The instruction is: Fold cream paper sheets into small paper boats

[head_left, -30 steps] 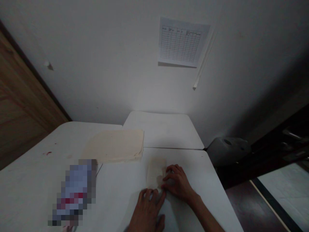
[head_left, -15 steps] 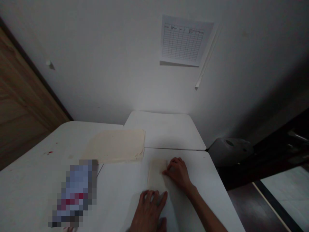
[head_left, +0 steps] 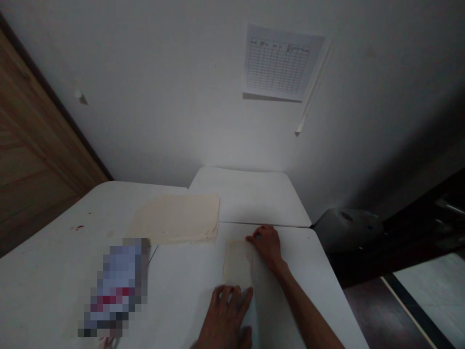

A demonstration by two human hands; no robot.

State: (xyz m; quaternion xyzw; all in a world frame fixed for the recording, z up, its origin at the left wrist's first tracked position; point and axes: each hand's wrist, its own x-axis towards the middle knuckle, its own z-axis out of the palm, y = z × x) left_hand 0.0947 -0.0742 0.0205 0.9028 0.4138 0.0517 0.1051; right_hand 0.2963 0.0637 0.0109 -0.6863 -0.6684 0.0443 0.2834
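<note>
A pale beige folded sheet that looks like paper (head_left: 238, 261) lies lengthwise on the white table. My left hand (head_left: 227, 315) rests palm down over its near end, fingers stretched out and a little apart, hiding that end. At the far right corner, my right hand (head_left: 268, 245) has its fingers curled, with the thumb tip and index finger closed on the sheet's edge. To the left of the hands lies a stack of larger beige sheets (head_left: 178, 218) with slightly ragged edges.
White tables (head_left: 189, 291) stand pushed together, with a seam between them. A blurred-out blue-and-red item (head_left: 119, 276) lies at the left. A printed chart (head_left: 278, 63) hangs on the wall. Beyond the right edge is a grey rounded object (head_left: 345, 228); a wooden door (head_left: 32, 145) is at left.
My right hand has slid away from me along the sheet's right edge to its far corner. The left hand has stayed in place on the near end.
</note>
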